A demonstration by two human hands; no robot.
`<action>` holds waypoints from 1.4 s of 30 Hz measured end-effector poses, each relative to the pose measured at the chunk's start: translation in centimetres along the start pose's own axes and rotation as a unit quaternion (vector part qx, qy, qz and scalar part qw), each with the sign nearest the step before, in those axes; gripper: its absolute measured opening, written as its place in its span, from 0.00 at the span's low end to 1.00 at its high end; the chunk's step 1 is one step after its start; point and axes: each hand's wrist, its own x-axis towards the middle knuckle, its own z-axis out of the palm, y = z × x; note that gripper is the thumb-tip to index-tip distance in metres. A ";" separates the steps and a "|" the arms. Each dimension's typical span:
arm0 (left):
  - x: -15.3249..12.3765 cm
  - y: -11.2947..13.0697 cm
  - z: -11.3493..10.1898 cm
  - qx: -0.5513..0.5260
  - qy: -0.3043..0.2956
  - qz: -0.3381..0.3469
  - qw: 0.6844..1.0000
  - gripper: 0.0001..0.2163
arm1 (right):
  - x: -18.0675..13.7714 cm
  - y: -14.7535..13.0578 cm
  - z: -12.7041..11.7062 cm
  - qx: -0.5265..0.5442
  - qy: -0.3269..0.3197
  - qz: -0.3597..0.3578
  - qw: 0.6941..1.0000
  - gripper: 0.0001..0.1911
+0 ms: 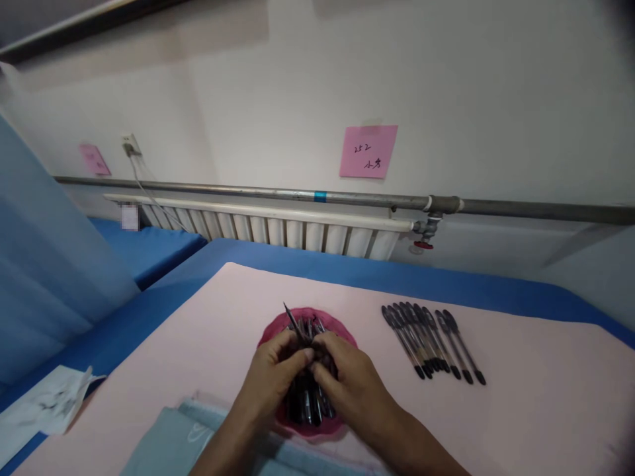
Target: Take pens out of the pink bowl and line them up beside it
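Observation:
Both my hands meet over a pink scalloped dish (342, 327) filled with dark pens and pen parts (308, 406). Between them a pen (294, 320) slants up and left, its thin pointed tip bare. My left hand (275, 370) is closed, thumb and forefinger pinched on the pen's barrel. My right hand (350, 373) is closed as well, its fingertips pressed against the pen's lower part. That lower end is hidden by the fingers. On the right, several capped pens (421, 337) lie side by side in a slanting row, black caps at both their visible ends.
A pink sheet (536, 390) covers the blue bed (496, 281). Folded light-blue cloth (173, 436) lies at the near edge, white paper (49, 403) at left. Behind stand a radiator (292, 235) and a pipe (372, 198); a blue curtain (44, 277) hangs at left.

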 end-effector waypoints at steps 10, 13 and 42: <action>0.8 1.1 -5.0 0.403 0.155 0.084 0.898 0.05 | 1.3 1.1 -1.3 0.181 0.053 0.150 0.970 0.08; 1.1 0.2 -4.9 0.551 0.111 0.075 0.824 0.09 | 1.4 1.2 -1.4 0.185 0.054 0.150 0.970 0.06; 1.3 0.9 -4.3 0.130 0.200 0.052 0.970 0.09 | 0.7 0.5 -0.6 0.075 -0.031 0.058 0.995 0.10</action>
